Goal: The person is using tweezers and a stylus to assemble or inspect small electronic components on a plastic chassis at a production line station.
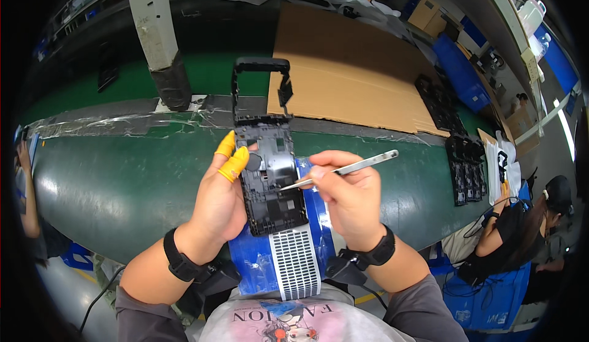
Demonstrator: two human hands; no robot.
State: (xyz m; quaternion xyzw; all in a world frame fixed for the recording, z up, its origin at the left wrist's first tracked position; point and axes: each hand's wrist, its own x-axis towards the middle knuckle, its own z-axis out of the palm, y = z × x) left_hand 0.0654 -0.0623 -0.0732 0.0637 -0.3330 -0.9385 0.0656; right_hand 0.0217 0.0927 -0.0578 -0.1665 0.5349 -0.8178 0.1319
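My left hand (216, 202), with yellow finger cots (233, 165) on two fingers, grips the left edge of a black plastic device housing (274, 165). The housing has an open rectangular loop at its far end and a recessed inner face turned up. Pinched in my right hand (354, 202) are metal tweezers (366, 163); their tips reach the lower middle of the housing. Whether the tips hold a small piece is too fine to see. Below the housing lies a white sheet with rows of small black pieces (296, 262), on a blue taped surface (250, 259).
A green table (129, 176) spreads around me, with a large cardboard sheet (350, 72) beyond. Several black housings (466, 170) stand at the right, near a blue bin (460, 72). A post (156, 35) rises far left. Co-workers sit at both sides, one at right (515, 237).
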